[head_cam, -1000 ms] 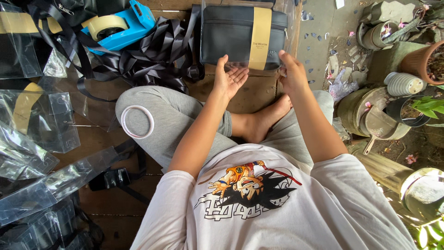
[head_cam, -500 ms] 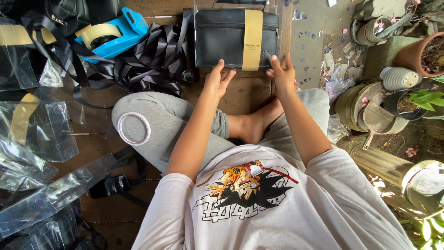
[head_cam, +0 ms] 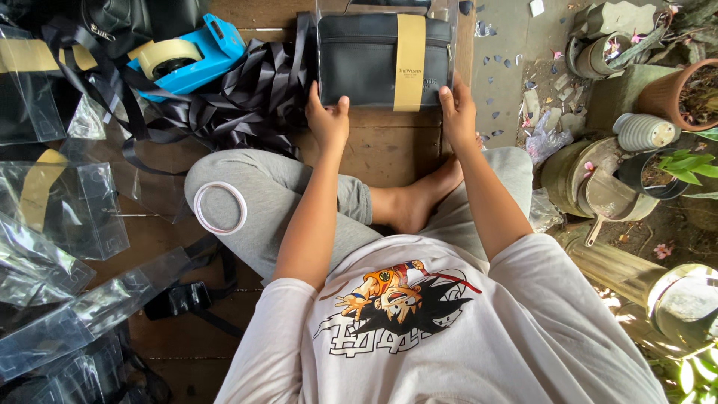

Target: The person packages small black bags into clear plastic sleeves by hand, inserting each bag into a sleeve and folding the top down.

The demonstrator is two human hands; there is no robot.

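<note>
Both hands' grip [head_cam: 329, 120] [head_cam: 458, 112] pinches the black pouch's [head_cam: 359, 63] near edge.

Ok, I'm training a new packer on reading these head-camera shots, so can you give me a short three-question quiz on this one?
1. True or false: both hands grip the lower edge of the black bag with the tan band.
2. What lies on the person's knee? A) scissors B) white tape ring C) a cup
3. What colour is the tape dispenser on the black straps?

Key:
1. True: the left hand and the right hand hold its lower corners.
2. B, the white tape ring.
3. Blue.
</note>
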